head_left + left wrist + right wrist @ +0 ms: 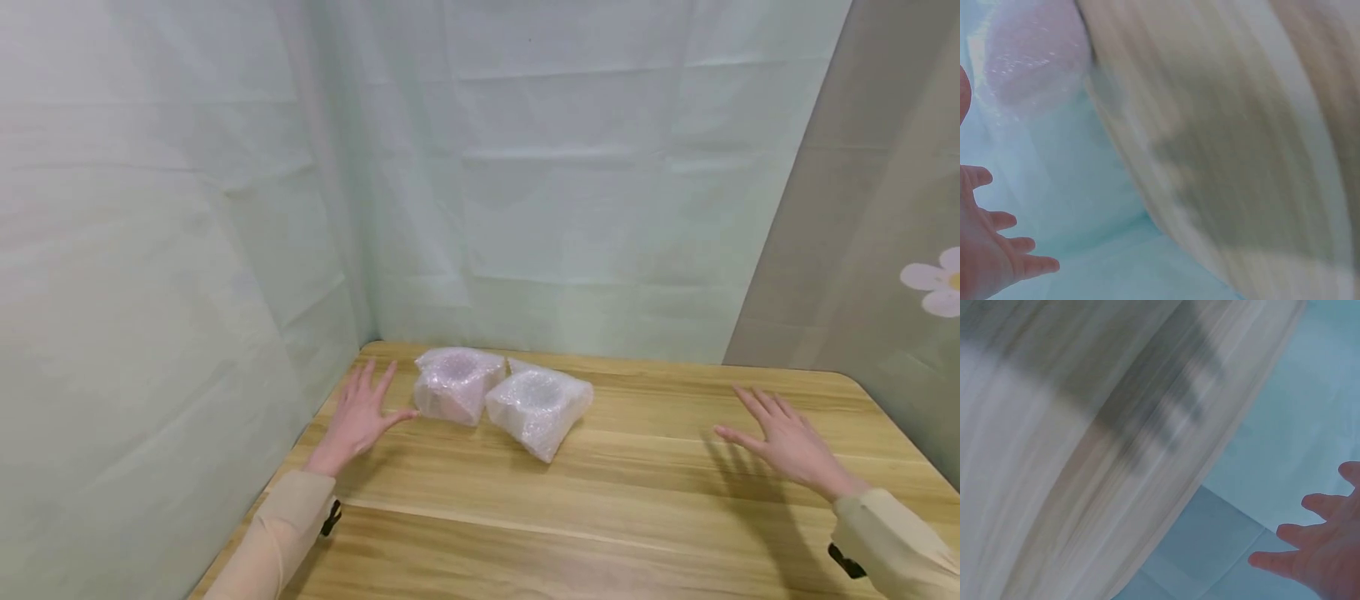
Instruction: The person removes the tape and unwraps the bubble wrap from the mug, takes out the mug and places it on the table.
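Two bubble-wrapped items rest side by side toward the back left of the wooden table. The left bubble-wrapped item shows pinkish through its wrap; the right bubble-wrapped item looks whitish, with a pointed wrap corner toward the front. My left hand is spread over the table's left side, thumb tip close beside the pinkish item and holding nothing. In the left wrist view the pinkish item appears at the upper left. Far to the right, my right hand hovers above the table with fingers extended, away from both items.
The wood-grain table has rounded back corners. Pale cloth curtains hang behind it and along both sides; a flower print shows on the right one. A dark strap piece is at the left cuff, another at the right.
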A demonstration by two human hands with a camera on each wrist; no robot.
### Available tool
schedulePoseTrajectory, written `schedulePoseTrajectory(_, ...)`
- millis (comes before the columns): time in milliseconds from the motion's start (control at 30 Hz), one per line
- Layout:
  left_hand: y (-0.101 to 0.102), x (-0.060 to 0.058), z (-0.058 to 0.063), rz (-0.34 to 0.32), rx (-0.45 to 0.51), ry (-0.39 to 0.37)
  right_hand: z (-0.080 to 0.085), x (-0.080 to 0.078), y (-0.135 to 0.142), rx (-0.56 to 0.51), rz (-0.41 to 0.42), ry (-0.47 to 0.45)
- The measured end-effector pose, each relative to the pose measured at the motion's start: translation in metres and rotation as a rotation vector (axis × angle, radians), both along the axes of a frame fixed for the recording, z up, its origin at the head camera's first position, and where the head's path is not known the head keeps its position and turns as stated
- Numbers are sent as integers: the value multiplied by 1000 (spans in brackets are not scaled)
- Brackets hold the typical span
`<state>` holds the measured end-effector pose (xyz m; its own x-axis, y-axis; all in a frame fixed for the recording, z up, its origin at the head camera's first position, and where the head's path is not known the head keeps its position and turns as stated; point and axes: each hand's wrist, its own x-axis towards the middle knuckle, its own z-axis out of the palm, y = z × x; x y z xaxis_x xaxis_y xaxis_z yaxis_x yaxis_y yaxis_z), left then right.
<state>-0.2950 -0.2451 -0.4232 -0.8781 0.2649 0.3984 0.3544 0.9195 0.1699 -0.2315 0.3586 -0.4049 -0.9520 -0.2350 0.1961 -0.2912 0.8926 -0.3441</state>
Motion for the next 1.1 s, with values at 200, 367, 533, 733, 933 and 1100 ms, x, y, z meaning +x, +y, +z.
schedulePoseTrajectory(200, 8, 1, 11, -39, 43, 9, 6, -5, -6, -39, 21, -6)
schedulePoseTrajectory(367, 20, 1, 21, -92, 130, -4, 9, -7, -12, -89, 17, -42)
schedulePoseTrajectory(533, 37, -4, 28, -219, 247, 45, 10, -12, -21, -155, 45, -39)
schedulePoseTrajectory(733, 56, -8, 36, -303, 350, 65, 12, -19, -35, -252, 98, -24)
schedulePoseTrajectory(933, 74, -8, 45, -390, 427, 14, 13, -24, -46, -325, 129, -33)
schedulePoseTrajectory(1100, 88, -11, 46, -434, 485, 24, 13, -30, -56, -351, 136, -27)
